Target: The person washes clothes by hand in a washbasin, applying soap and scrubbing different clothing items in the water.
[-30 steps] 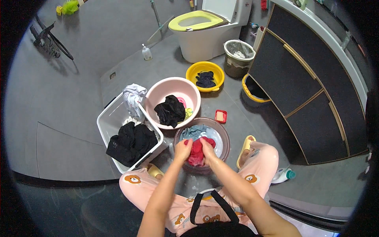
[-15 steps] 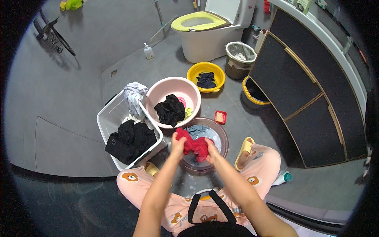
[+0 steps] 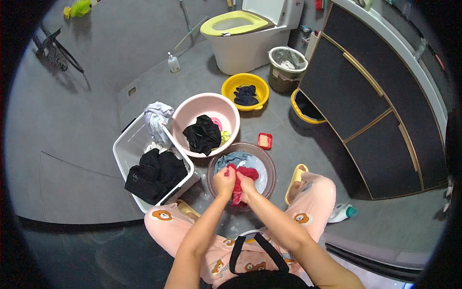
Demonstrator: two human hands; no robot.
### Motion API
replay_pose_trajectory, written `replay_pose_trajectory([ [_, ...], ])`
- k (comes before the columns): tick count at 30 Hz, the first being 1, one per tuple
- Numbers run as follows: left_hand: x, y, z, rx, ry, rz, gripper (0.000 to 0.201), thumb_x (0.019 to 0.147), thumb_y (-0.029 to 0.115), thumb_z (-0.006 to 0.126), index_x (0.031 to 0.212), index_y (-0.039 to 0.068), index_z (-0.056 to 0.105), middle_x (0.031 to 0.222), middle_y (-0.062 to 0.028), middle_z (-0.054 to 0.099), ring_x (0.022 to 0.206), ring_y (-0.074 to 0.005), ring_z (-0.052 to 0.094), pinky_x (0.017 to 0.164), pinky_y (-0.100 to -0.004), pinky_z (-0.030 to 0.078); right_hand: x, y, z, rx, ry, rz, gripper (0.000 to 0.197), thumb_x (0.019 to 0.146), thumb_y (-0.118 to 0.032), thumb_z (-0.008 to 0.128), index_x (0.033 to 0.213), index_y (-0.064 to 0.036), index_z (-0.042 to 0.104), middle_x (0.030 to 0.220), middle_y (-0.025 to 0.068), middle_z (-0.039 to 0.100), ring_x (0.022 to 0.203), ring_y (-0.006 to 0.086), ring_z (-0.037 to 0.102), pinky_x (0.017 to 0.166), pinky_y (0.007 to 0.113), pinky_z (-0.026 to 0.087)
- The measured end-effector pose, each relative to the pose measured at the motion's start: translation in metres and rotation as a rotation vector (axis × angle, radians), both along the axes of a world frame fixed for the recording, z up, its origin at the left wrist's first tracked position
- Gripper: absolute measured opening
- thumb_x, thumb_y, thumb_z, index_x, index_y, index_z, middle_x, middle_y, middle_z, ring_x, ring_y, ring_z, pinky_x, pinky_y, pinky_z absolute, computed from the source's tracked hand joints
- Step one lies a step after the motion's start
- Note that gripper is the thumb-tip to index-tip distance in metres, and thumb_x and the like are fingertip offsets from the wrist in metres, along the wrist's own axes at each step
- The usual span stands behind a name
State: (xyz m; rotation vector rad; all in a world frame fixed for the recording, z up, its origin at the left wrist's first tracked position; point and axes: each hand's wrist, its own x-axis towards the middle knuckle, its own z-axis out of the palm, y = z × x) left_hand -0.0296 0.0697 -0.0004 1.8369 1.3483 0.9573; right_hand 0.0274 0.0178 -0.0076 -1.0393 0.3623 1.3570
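A wet red cloth (image 3: pixel 248 172) is bunched between my two hands, over a brownish basin (image 3: pixel 272 176) of soapy water. My left hand (image 3: pixel 224 182) is closed in a fist around one part of it. My right hand (image 3: pixel 246 187), close beside the left, grips another part, and some of the cloth hangs below toward me. What kind of garment it is, I cannot tell. In the basin's far left part lies a blue-grey cloth (image 3: pixel 232 160), partly in the water.
Beyond the basin stand a pink tub (image 3: pixel 180 118) with black cloth and a yellow basin (image 3: pixel 263 85) with dark cloth. A white laundry basket (image 3: pixel 126 144) is at left. A soap in a red dish (image 3: pixel 264 140) lies right of the pink tub. Dark cabinets (image 3: pixel 351 82) line the right.
My hands have come together from either side of the red cloth, squeezing it into a tighter bunch. The whole view has shifted slightly.
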Motion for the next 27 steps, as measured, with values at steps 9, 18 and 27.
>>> replay_pose_trajectory([
  [9,-0.002,-0.023,0.009,0.143,0.078,-0.219,0.027,0.073,0.021,0.053,0.054,0.002,0.051,0.056,-0.0182,0.051,0.051,-0.0347,0.051,0.046,-0.0408,0.038,0.006,-0.002,-0.004,-0.203,0.109,0.169,0.048,0.079,-0.054,0.044,0.096,-0.0101,0.055,0.095,0.0101,0.056,0.083,0.0229,0.054,0.075,0.039,0.042],
  [18,0.003,-0.019,0.0,-0.721,-0.546,-0.346,0.051,0.09,0.04,0.03,0.093,-0.002,0.058,0.09,-0.0093,0.06,0.089,-0.0178,0.054,0.081,-0.0294,0.039,0.052,-0.011,-0.004,0.177,0.124,-0.003,0.021,0.077,-0.025,0.046,0.084,-0.0078,0.056,0.088,0.009,0.06,0.081,0.0245,0.057,0.076,0.039,0.046],
  [27,-0.014,-0.012,-0.021,-1.595,-1.001,-0.306,0.04,0.075,0.035,0.056,0.106,0.011,0.051,0.101,-0.0075,0.056,0.093,-0.023,0.054,0.078,-0.0413,0.045,0.052,-0.013,0.01,0.361,0.283,-0.135,0.034,0.08,-0.03,0.037,0.092,-0.0046,0.056,0.095,0.0143,0.058,0.09,0.0304,0.055,0.084,0.043,0.042],
])
